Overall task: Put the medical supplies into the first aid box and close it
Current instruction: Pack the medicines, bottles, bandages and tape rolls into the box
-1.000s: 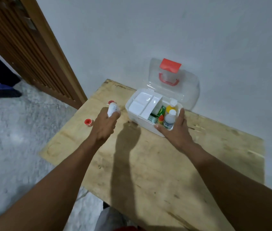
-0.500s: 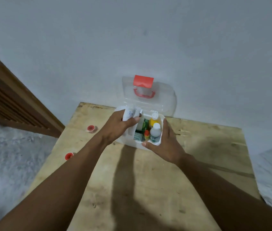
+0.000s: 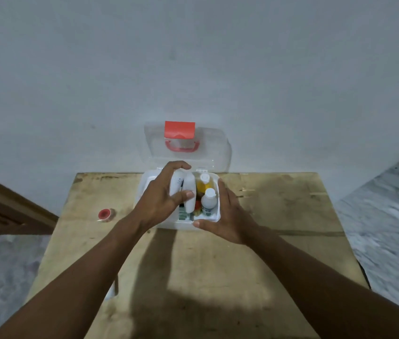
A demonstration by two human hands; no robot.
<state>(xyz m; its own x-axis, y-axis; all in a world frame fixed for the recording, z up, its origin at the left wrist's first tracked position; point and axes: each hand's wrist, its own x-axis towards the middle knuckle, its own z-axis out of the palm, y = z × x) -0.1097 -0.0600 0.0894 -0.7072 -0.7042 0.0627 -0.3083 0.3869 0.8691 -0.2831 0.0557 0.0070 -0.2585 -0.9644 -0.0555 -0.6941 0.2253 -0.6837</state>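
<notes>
The white first aid box (image 3: 214,217) stands open at the table's far edge, its clear lid (image 3: 215,152) with red latch and handle leaning on the wall. Inside stand a white bottle (image 3: 209,201) and a yellow bottle (image 3: 203,183). My left hand (image 3: 161,196) hovers over the box's middle, shut on a white bottle (image 3: 176,185); a white divider (image 3: 189,194) runs beside my thumb. My right hand (image 3: 227,214) grips the box's near right corner. A red-centred tape roll (image 3: 105,214) lies on the table to the left.
The wooden table (image 3: 193,277) butts against a pale wall. A wooden door frame (image 3: 9,206) stands at the left. Grey speckled floor shows on both sides. A small white thing (image 3: 110,291) peeks from under my left forearm.
My left hand carried the white bottle from the table's left side over the box. My right hand stayed on the box. The view swung to face the box squarely.
</notes>
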